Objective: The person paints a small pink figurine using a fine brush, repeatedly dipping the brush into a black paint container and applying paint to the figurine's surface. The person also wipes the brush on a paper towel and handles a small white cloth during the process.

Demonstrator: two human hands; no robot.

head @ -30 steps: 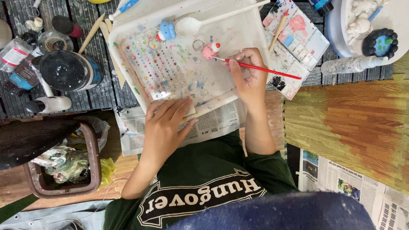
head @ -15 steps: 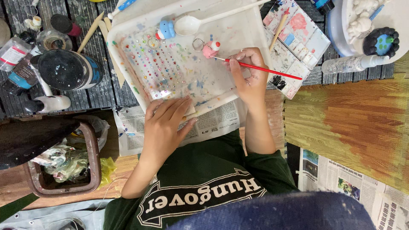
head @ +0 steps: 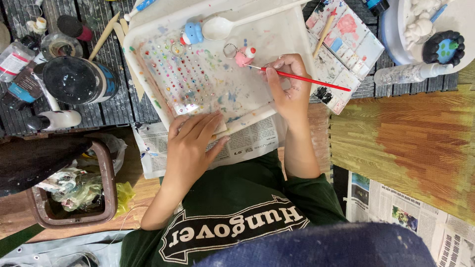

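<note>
Beside right hand (head: 289, 86), pink figurine (head: 243, 57), red brush (head: 307, 79) tip touching

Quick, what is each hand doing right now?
Left hand: open, lying flat on the near edge of the white tray.
Right hand: closed on a red paintbrush, its tip at a small pink figure.

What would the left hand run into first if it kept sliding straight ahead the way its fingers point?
The left hand rests flat on the near edge of the white tray, fingers pointing across it. Straight ahead it would probably meet the sheet of coloured gems lying in the tray.
</note>
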